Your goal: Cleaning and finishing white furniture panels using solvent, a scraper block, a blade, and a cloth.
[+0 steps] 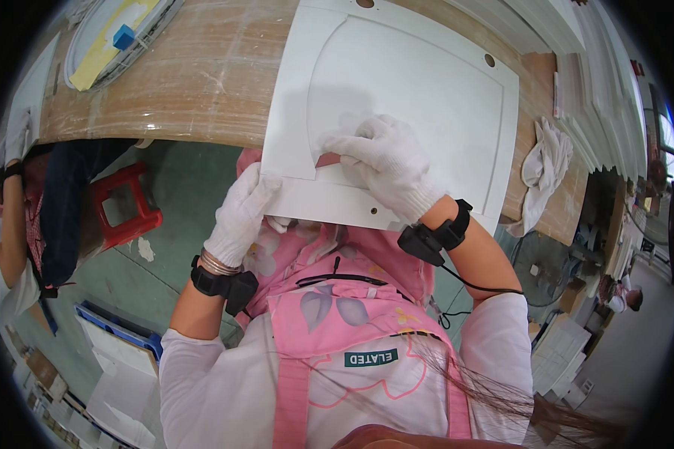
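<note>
A white cabinet door panel (419, 90) with a recessed middle and a raised frame lies on the workbench, its near edge jutting out over my lap. My left hand (241, 209), in a white knit glove, grips the panel's near left corner, thumb on top and fingers partly beneath. On the inner edge of the frame, near that corner, my right hand (386, 161) is bent over the panel, gloved too. Its fingers pinch a small flat reddish-brown piece (327, 159), mostly covered by the glove; its exact kind is not clear.
A wrapped brown workbench (202, 82) carries an oval tray (75, 75) with a yellow strip and a blue block (123, 37). A white cloth (544, 165) and stacked white panels (595, 90) are at the right. Left are a red stool (131, 206) and a co-worker's arm (11, 217).
</note>
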Demonstrator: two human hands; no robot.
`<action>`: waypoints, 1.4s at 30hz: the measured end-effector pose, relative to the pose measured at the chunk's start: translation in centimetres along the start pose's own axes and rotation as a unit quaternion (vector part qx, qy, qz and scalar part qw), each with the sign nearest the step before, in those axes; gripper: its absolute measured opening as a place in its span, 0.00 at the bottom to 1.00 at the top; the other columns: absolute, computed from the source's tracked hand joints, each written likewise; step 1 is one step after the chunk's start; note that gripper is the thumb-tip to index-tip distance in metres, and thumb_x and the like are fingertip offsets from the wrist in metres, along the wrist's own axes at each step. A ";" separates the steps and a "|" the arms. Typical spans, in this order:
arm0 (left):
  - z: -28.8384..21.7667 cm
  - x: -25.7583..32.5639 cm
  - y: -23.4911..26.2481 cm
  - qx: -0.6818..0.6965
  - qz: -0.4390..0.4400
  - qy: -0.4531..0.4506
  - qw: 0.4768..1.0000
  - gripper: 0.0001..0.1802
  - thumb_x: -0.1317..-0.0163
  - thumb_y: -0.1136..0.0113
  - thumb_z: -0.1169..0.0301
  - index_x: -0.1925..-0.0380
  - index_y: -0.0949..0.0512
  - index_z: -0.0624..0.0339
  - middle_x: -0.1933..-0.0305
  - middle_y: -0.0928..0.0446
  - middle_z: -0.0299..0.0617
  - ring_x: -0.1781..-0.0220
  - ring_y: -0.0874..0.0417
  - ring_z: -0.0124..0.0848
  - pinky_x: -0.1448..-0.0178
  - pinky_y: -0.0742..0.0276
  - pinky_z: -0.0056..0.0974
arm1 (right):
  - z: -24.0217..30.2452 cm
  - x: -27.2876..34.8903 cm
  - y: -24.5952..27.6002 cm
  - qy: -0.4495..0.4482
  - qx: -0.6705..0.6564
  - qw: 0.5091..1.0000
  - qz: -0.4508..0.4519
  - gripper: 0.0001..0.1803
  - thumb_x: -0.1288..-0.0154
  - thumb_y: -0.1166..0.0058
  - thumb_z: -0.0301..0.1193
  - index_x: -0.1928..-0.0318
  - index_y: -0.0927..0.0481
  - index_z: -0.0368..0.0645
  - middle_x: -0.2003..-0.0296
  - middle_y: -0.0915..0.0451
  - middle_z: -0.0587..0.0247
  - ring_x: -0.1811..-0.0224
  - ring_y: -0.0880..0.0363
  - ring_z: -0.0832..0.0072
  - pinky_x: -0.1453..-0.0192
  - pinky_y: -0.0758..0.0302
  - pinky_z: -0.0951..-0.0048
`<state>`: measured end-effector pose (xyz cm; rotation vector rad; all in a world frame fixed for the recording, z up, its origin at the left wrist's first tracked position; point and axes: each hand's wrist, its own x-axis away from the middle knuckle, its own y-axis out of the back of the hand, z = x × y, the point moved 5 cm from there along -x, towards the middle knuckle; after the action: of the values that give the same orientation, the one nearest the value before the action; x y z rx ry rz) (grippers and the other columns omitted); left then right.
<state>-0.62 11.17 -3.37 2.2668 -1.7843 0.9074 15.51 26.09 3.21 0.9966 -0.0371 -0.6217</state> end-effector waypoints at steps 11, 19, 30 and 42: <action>0.0 0.1 0.0 0.003 0.002 0.003 1.000 0.19 0.23 0.52 0.60 0.44 0.29 0.65 0.71 0.23 0.39 0.78 0.23 0.25 0.75 0.25 0.31 | 0.7 0.3 -0.2 -0.038 -0.027 0.997 0.057 0.20 0.48 0.38 0.21 0.55 0.12 0.56 0.76 0.24 0.63 0.68 0.24 0.64 0.63 0.26 0.63; -0.2 0.1 -0.1 0.003 0.006 -0.001 1.000 0.20 0.23 0.51 0.58 0.46 0.28 0.65 0.71 0.22 0.39 0.76 0.21 0.24 0.74 0.23 0.29 | 2.3 0.6 -1.5 -0.045 0.043 0.997 0.045 0.18 0.43 0.38 0.26 0.51 0.15 0.55 0.76 0.23 0.61 0.73 0.22 0.60 0.71 0.27 0.61; -0.4 0.1 0.0 -0.002 0.010 -0.010 1.000 0.19 0.23 0.50 0.57 0.48 0.27 0.65 0.71 0.22 0.38 0.76 0.21 0.23 0.72 0.22 0.28 | 2.2 0.5 -2.0 -0.140 -0.070 0.983 0.092 0.15 0.28 0.53 0.43 0.59 0.17 0.50 0.64 0.19 0.54 0.63 0.20 0.52 0.58 0.23 0.57; -0.5 0.1 -0.2 -0.005 0.021 -0.022 1.000 0.21 0.23 0.49 0.55 0.48 0.27 0.64 0.71 0.22 0.37 0.76 0.22 0.22 0.72 0.23 0.28 | 3.2 0.5 -1.3 -0.003 0.031 0.999 0.014 0.14 0.44 0.45 0.26 0.56 0.20 0.51 0.67 0.20 0.61 0.65 0.19 0.57 0.65 0.22 0.57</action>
<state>-0.56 11.35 -2.85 2.2692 -1.8556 0.8605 14.31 22.93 3.82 1.0534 -0.0753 -0.6014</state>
